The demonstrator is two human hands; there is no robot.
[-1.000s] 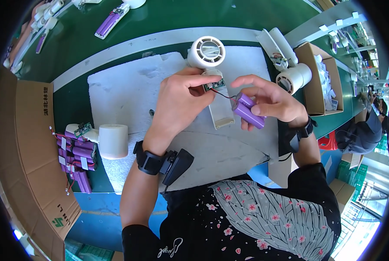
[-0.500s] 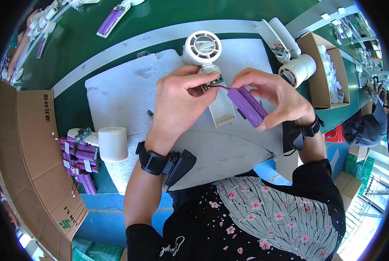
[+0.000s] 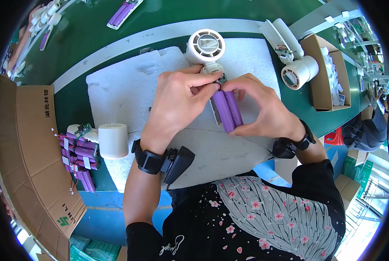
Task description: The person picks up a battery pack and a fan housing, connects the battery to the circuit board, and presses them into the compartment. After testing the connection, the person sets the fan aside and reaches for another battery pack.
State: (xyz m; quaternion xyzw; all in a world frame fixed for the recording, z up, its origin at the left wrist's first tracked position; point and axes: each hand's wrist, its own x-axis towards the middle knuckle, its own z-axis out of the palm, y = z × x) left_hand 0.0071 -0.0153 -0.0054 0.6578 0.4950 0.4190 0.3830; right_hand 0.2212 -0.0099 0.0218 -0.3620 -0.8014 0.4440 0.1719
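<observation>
Left hand (image 3: 177, 98) pinches the wire end above the purple battery pack (image 3: 227, 109); right hand (image 3: 264, 111) cups the pack just below the white fan (image 3: 206, 47). Best kept steady, wires unstrained.

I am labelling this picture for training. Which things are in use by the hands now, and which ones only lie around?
In use:
left hand
right hand
purple battery pack
white fan
foam sheet

Lying around:
pile of battery packs
tape roll
second fan
cardboard box
</observation>
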